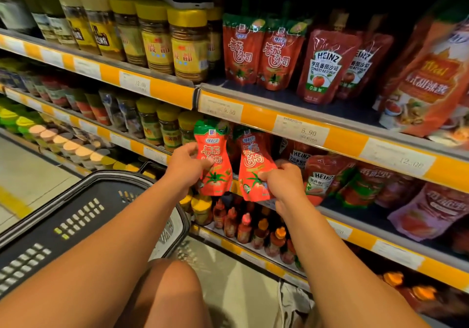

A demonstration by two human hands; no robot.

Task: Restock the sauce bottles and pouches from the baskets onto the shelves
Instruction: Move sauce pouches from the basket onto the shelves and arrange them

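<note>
My left hand (186,166) grips a red tomato-sauce pouch with a green top (214,155), held upright in front of the middle shelf. My right hand (283,183) pinches a second, matching pouch (253,161) by its lower edge, just to the right of the first. Both pouches hang in the air near the edge of the middle shelf (337,138). Two pouches of the same kind (261,51) stand on the shelf above. A dark plastic basket (76,216) sits below my left arm; I see nothing inside it.
Heinz ketchup pouches (322,178) fill the middle shelf to the right, more Heinz pouches (327,66) stand above. Yellow-capped jars (187,46) line the upper left shelf. Small sauce bottles (253,226) stand on the low shelf. My knee (172,292) is at the bottom.
</note>
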